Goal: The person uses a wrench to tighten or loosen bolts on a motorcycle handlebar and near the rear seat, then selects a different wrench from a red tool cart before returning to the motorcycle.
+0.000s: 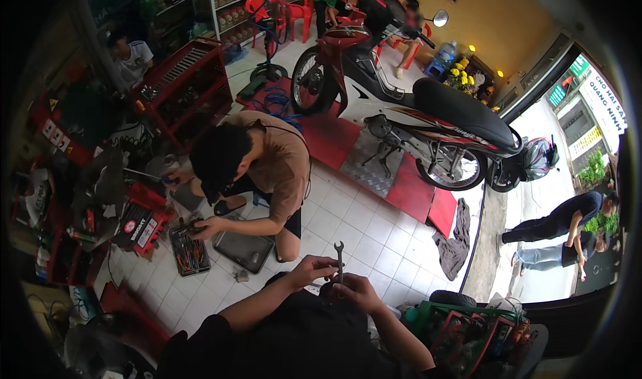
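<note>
Two hands at work: your right hand (358,292) grips the wrench (340,260) upright in front of you, your left hand (309,273) at its shaft, pinching or not, can't tell. Wrench in hand, that's done; it's fitted to nothing yet, the motorbike (461,111) standing well apart.

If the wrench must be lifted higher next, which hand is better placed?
Probably the right hand: it holds the lower part of the wrench, while the left hand is beside it, contact unclear.
</note>
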Demonstrator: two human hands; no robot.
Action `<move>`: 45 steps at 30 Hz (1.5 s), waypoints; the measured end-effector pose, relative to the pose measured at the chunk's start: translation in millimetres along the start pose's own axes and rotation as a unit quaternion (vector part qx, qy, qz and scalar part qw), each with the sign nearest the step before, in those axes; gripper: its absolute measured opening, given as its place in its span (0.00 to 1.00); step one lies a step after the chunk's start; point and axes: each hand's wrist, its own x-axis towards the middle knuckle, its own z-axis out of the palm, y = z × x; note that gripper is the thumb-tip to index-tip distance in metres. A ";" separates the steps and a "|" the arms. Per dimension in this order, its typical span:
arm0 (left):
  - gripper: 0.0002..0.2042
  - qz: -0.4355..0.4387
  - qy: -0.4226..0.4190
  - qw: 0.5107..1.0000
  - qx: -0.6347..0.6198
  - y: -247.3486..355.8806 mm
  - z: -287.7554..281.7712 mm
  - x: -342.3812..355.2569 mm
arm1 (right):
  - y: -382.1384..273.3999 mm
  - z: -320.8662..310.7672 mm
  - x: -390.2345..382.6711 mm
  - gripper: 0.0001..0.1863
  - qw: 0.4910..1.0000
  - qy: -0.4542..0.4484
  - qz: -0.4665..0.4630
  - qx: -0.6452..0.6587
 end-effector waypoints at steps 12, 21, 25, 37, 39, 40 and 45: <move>0.08 0.027 0.162 0.966 0.199 38.7 -56.9 314.6 | -52.6 -269.3 201.8 0.15 0.993 -0.008 -0.032 -0.115; 0.12 0.102 0.331 0.921 0.180 137.0 -134.2 383.1 | -175.7 -344.2 402.7 0.13 0.953 -0.255 0.000 -0.164; 0.19 0.158 0.428 0.887 -0.075 176.8 -214.4 373.3 | -231.5 -330.6 499.1 0.13 0.934 -0.298 0.007 -0.200; 0.20 0.400 0.419 0.747 -0.326 205.2 -331.2 303.6 | -338.5 -145.7 759.6 0.12 0.899 -0.345 -0.053 -0.264; 0.21 0.429 0.423 0.712 -0.359 200.8 -333.0 293.1 | -365.6 -97.0 785.8 0.13 0.893 -0.354 -0.062 -0.270; 0.21 0.435 0.426 0.708 -0.359 197.1 -332.8 286.4 | -376.3 -76.1 796.1 0.13 0.893 -0.359 -0.061 -0.264; 0.21 0.482 0.422 0.686 -0.346 196.2 -351.9 271.8 | -414.5 7.3 870.7 0.14 0.890 -0.351 -0.099 -0.274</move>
